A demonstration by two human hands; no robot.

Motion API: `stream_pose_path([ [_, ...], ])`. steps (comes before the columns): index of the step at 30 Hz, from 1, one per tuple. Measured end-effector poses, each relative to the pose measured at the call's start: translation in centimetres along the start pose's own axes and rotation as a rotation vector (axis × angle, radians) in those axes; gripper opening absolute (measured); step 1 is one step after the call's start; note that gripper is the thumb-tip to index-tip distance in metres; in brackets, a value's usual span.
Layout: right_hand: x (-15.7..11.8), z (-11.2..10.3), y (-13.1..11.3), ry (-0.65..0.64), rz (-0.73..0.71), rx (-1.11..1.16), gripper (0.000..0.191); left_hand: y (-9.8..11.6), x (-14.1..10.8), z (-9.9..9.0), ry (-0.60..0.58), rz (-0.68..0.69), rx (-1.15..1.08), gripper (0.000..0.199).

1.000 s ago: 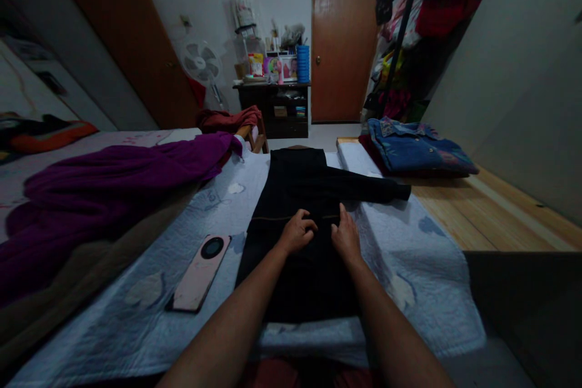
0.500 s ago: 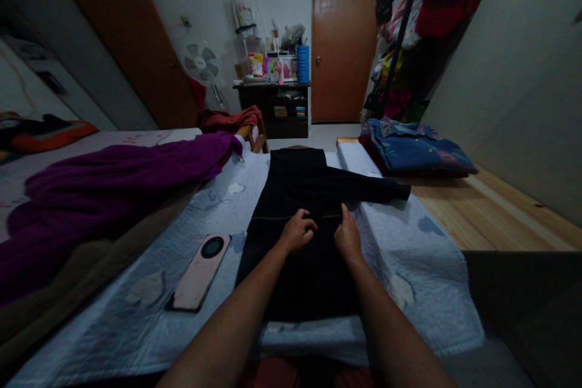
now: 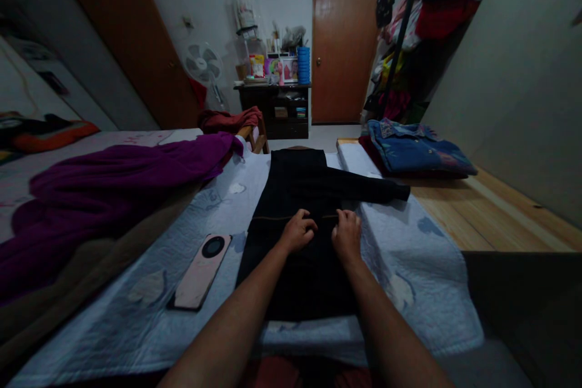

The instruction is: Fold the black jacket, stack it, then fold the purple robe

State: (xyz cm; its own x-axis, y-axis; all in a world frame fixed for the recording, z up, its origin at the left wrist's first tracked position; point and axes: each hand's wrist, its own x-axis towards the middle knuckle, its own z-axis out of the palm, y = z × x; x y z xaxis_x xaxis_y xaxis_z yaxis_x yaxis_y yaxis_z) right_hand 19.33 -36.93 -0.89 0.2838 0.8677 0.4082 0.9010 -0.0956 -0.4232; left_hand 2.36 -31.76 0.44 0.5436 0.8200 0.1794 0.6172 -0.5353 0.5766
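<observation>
Over on the right, a folded blue denim garment (image 3: pixel 421 147) sits on a dark red cloth (image 3: pixel 373 154), both up on the wooden surface (image 3: pixel 482 218). Across to the left, a purple cloth (image 3: pixel 122 179) lies draped in folds, the pink phone (image 3: pixel 200 276) well apart from it. And at the back, a white fan (image 3: pixel 203 62) stands near a dark cabinet (image 3: pixel 254 110) with a blue container (image 3: pixel 303 65) on top.

The left forearm (image 3: pixel 248 297) and right forearm (image 3: pixel 386 309) are bare; dark red clothing (image 3: pixel 273 371) shows between them, its cut unclear.
</observation>
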Motion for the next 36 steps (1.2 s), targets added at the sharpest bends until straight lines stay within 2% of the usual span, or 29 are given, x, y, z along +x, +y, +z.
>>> stream_pose_path([
  [5, -0.3, -1.3, -0.1, -0.194, -0.144, -0.039, 0.029, 0.1, 0.0, 0.0, 0.009, 0.003, 0.005, 0.022],
  [9, -1.1, -2.5, -0.3, -0.222, -0.217, -0.046, 0.025, 0.2, 0.0, -0.1, 0.013, 0.004, 0.004, 0.021],
  [16, -2.7, -3.9, -0.6, -0.223, -0.256, -0.084, 0.026, 0.2, -0.1, 0.0, 0.023, 0.011, -0.004, 0.021],
  [26, -2.3, -4.0, -0.5, -0.210, -0.250, -0.047, 0.020, 0.3, 0.1, 0.0, 0.016, -0.004, 0.011, 0.022],
  [30, -2.1, -3.2, -1.5, -0.149, -0.289, 0.002, 0.034, 0.3, 0.1, -0.1, 0.027, 0.003, 0.005, 0.022],
  [33, -2.4, -2.4, -1.8, -0.181, -0.325, -0.024, 0.041, 0.5, 0.0, -0.2, 0.018, -0.008, 0.007, 0.021],
  [36, -2.7, -2.0, -1.8, -0.229, -0.332, -0.054, 0.037, 0.7, -0.1, -0.3, 0.020, -0.013, 0.006, 0.021],
])
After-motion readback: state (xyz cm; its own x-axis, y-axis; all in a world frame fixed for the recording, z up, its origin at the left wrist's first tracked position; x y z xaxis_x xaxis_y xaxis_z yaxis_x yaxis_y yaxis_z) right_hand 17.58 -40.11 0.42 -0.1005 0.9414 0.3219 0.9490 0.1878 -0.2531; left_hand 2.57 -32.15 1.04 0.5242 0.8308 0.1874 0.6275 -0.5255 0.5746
